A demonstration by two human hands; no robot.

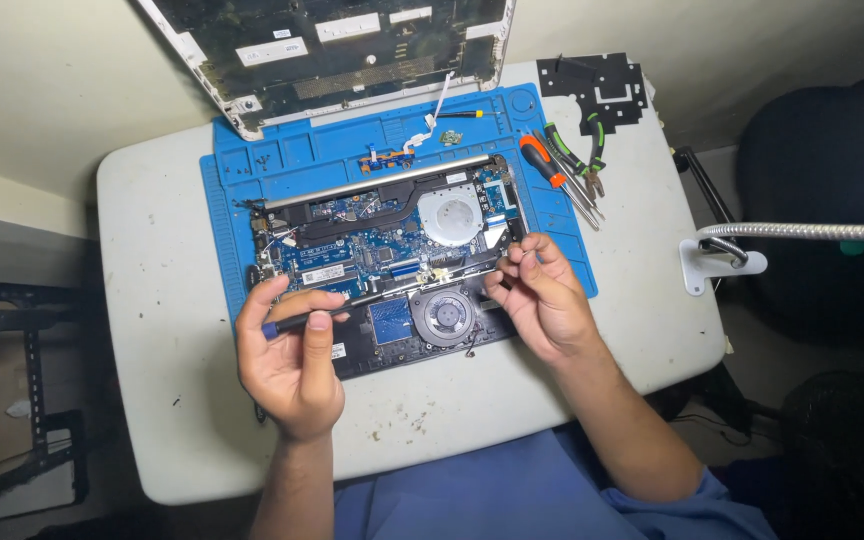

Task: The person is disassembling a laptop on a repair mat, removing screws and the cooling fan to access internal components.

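bare counter (152, 300) open on the left, front edge free too, pliers and screwdrivers (567, 165) crowding the right, propped-up lid (332, 50) blocking the back, lamp arm (802, 232) hanging off the right

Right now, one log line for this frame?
left hand: holds blue-tipped black screwdriver | right hand: fingertips pinched over opened black laptop chassis | blue silicone repair mat underneath

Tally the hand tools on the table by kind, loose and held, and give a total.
Screwdrivers: 2, one black with a blue tip in the left hand, one orange-handled on the blue mat.
Green-handled pliers or cutters: 2.
Total: 4. The metal shafts beside them are too tangled to count apart.
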